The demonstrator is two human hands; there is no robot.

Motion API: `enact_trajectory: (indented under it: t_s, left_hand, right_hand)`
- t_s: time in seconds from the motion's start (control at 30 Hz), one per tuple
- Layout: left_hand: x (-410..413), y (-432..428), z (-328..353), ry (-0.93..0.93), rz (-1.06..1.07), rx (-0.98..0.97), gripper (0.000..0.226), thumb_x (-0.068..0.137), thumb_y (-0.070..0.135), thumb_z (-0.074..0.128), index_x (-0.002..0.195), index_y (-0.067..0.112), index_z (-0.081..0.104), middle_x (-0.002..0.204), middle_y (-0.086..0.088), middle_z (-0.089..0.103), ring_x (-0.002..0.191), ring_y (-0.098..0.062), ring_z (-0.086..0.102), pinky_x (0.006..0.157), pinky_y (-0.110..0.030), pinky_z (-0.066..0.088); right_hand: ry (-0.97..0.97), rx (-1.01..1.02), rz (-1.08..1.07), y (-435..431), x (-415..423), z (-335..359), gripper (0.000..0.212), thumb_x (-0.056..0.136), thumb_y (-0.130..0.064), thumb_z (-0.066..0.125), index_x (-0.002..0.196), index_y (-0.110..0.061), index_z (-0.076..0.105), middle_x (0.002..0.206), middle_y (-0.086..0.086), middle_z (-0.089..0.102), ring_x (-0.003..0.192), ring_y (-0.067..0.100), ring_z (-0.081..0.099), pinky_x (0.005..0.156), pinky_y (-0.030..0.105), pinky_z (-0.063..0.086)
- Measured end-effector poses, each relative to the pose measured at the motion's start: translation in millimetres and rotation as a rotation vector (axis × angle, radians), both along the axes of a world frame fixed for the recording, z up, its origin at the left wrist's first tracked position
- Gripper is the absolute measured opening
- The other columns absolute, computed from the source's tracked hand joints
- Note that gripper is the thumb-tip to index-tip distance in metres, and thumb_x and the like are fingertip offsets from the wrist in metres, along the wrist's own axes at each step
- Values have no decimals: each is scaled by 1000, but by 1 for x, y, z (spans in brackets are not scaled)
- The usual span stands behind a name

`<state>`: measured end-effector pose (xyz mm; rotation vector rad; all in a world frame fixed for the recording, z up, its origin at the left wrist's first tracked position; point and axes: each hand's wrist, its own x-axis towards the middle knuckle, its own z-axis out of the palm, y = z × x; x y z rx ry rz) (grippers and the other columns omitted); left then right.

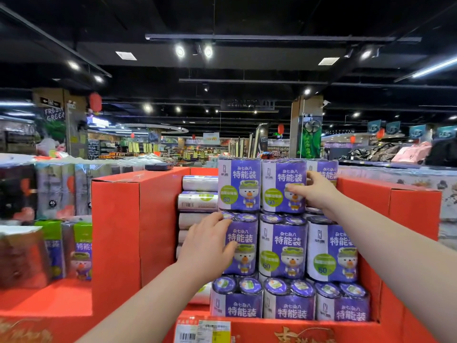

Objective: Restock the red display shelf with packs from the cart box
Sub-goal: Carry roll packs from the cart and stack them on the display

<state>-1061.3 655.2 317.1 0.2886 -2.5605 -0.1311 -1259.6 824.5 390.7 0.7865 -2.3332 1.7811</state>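
Purple-and-white packs with a bear picture fill the red display shelf in three stacked rows. My left hand lies flat on the left side of the middle row's left pack, fingers spread. My right hand rests on the right edge of the top row's middle pack, fingers curled around its side. The top row's left pack stands beside it. Neither pack is lifted. More packs lie on their sides behind, at the left. The cart box is out of view.
A price tag with barcode hangs on the shelf's front lip. To the left another red bay holds green and purple packs. Wrapped goods stand behind the left and right walls. Store aisles stretch beyond.
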Motion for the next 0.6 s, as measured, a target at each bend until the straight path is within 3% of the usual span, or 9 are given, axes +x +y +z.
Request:
enact_trajectory:
  t_s: [0.17,0.3,0.43,0.6]
  left_hand:
    - [1,2,-1,-4,3,-3,53,97,42,43,146,23,32,152,7,25,136,-17,33,108,-28,26]
    - [0,3,0,-8,4,12,54,98,41,43,147,23,31,153,6,23,136,-18,32,108,-29,26]
    - [0,3,-1,-7,0,21,53,98,40,43,147,23,32,153,6,24,136,-19,33,108,-29,27]
    - [1,4,-3,-13,9,56,54,97,40,45,147,23,31,156,4,21,136,-22,34,110,-30,27]
  right_hand:
    - [-38,46,14,0,2,-1,51,77,-14,79,120,-10,52,102,7,66,75,13,60,51,20,40]
    - [-29,79,-43,1,-1,-3,66,71,-21,84,126,-9,50,112,11,66,93,26,66,56,25,44]
    - [-44,66,-34,-1,0,-6,63,72,-21,83,125,-9,50,109,11,67,88,26,68,59,26,48]
    - [-39,71,-60,4,8,-5,69,76,-20,80,134,-9,46,118,10,62,68,14,59,49,21,42]
